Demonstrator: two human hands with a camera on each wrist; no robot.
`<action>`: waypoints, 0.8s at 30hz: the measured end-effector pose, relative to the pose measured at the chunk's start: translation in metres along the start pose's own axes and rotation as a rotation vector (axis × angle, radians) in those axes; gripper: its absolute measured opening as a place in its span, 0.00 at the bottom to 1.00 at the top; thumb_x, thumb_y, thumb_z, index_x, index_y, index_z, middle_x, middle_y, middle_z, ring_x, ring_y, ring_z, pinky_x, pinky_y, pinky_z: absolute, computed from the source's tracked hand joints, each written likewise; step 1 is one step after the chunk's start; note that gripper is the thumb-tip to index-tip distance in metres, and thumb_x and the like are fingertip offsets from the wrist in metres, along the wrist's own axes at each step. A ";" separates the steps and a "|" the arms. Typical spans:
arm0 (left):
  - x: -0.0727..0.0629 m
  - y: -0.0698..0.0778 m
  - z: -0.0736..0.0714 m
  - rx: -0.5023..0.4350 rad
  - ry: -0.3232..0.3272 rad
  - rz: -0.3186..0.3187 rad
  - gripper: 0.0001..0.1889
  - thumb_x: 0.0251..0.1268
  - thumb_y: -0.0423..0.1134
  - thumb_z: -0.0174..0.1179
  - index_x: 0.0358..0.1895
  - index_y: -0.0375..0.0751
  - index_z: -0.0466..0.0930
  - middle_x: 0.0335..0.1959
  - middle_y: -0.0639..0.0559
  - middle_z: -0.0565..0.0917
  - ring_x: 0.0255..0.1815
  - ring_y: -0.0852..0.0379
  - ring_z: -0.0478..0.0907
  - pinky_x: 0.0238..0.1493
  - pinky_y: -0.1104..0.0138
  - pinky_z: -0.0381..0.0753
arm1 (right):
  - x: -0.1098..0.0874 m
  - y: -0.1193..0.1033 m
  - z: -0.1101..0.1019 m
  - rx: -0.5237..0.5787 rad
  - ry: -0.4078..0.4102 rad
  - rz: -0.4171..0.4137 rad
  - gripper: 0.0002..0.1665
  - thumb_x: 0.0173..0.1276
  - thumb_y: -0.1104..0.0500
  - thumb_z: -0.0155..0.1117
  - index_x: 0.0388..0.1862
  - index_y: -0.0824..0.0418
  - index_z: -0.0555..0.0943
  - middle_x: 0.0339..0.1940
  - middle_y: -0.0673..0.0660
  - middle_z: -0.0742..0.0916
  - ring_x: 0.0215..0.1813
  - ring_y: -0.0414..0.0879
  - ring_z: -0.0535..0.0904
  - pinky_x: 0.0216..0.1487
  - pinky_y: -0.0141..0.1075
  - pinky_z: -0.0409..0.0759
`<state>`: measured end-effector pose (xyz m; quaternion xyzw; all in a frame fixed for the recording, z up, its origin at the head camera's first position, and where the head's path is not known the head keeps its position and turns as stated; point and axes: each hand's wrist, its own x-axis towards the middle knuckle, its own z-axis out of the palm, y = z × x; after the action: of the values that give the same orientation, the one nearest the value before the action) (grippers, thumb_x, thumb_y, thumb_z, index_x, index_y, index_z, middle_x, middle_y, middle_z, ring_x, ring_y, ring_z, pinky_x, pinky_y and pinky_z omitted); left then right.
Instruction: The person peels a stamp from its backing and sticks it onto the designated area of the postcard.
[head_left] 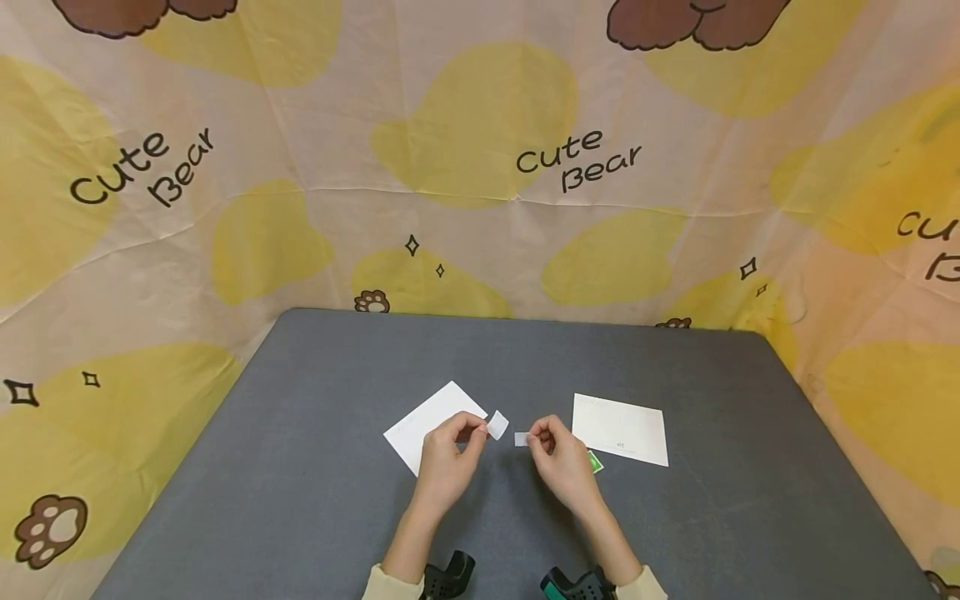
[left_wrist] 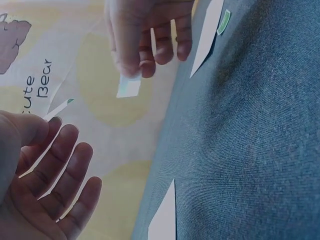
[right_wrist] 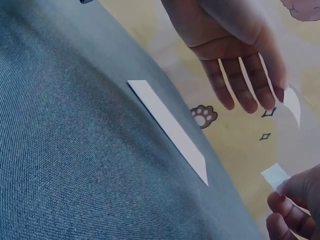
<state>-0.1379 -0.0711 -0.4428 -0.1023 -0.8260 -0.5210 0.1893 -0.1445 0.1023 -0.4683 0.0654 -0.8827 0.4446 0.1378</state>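
My left hand (head_left: 448, 462) pinches a small, slightly curved white paper slip (head_left: 497, 425) between thumb and fingertips. In the left wrist view that slip (left_wrist: 61, 108) is edge-on and shows a green tip. Facing it, my right hand (head_left: 562, 462) pinches another small white paper slip (head_left: 521, 439); a pale bluish band shows on this slip (left_wrist: 129, 86) in the left wrist view. The two slips are apart, with a small gap between them. Partly behind the right hand lies a small green-and-white stamp-like piece (head_left: 596, 462) on the table.
A white sheet like an envelope or card (head_left: 431, 421) lies askew on the grey table (head_left: 322, 417), partly covered by the left hand. Another white sheet (head_left: 622, 425) with a small print mark lies at right. A patterned cloth (head_left: 465, 167) hangs behind the table.
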 end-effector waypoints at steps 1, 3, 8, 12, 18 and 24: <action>0.000 0.000 0.000 -0.002 0.000 0.001 0.06 0.56 0.29 0.60 0.27 0.45 0.81 0.23 0.59 0.82 0.26 0.64 0.79 0.31 0.69 0.78 | 0.000 0.000 0.001 -0.004 -0.007 0.005 0.05 0.57 0.67 0.62 0.29 0.59 0.76 0.20 0.47 0.76 0.23 0.35 0.68 0.26 0.26 0.68; 0.000 -0.001 0.000 -0.005 0.000 0.002 0.06 0.56 0.29 0.60 0.27 0.45 0.81 0.23 0.59 0.82 0.26 0.64 0.79 0.31 0.69 0.78 | 0.000 0.001 0.002 -0.013 -0.015 0.014 0.05 0.57 0.66 0.63 0.28 0.59 0.76 0.20 0.47 0.76 0.23 0.35 0.68 0.25 0.27 0.68; 0.000 -0.001 0.000 -0.011 0.007 0.007 0.07 0.55 0.28 0.60 0.26 0.45 0.81 0.22 0.59 0.82 0.26 0.65 0.79 0.30 0.70 0.77 | 0.001 0.004 0.007 -0.045 -0.043 0.026 0.05 0.56 0.66 0.63 0.27 0.58 0.76 0.19 0.46 0.76 0.22 0.34 0.68 0.25 0.27 0.67; 0.000 -0.001 0.000 -0.011 0.016 0.004 0.07 0.55 0.28 0.60 0.26 0.45 0.80 0.22 0.59 0.81 0.25 0.65 0.78 0.30 0.68 0.78 | 0.001 0.008 0.010 -0.066 -0.064 0.017 0.05 0.56 0.65 0.63 0.27 0.57 0.77 0.20 0.46 0.77 0.22 0.33 0.67 0.25 0.26 0.66; 0.001 -0.001 -0.001 -0.006 0.027 0.011 0.07 0.55 0.28 0.60 0.26 0.45 0.80 0.21 0.59 0.81 0.24 0.66 0.78 0.29 0.64 0.78 | 0.000 0.012 0.013 -0.100 -0.058 -0.014 0.05 0.55 0.65 0.63 0.25 0.56 0.77 0.19 0.45 0.77 0.21 0.32 0.66 0.24 0.26 0.65; 0.001 -0.003 0.000 -0.006 0.026 0.016 0.07 0.55 0.28 0.60 0.25 0.45 0.80 0.21 0.59 0.81 0.24 0.66 0.78 0.29 0.67 0.78 | -0.001 0.015 0.015 -0.149 -0.056 -0.026 0.07 0.53 0.66 0.64 0.23 0.56 0.76 0.17 0.45 0.77 0.19 0.31 0.66 0.22 0.26 0.65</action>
<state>-0.1397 -0.0726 -0.4446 -0.1026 -0.8209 -0.5234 0.2040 -0.1499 0.0987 -0.4884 0.0789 -0.9158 0.3740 0.1234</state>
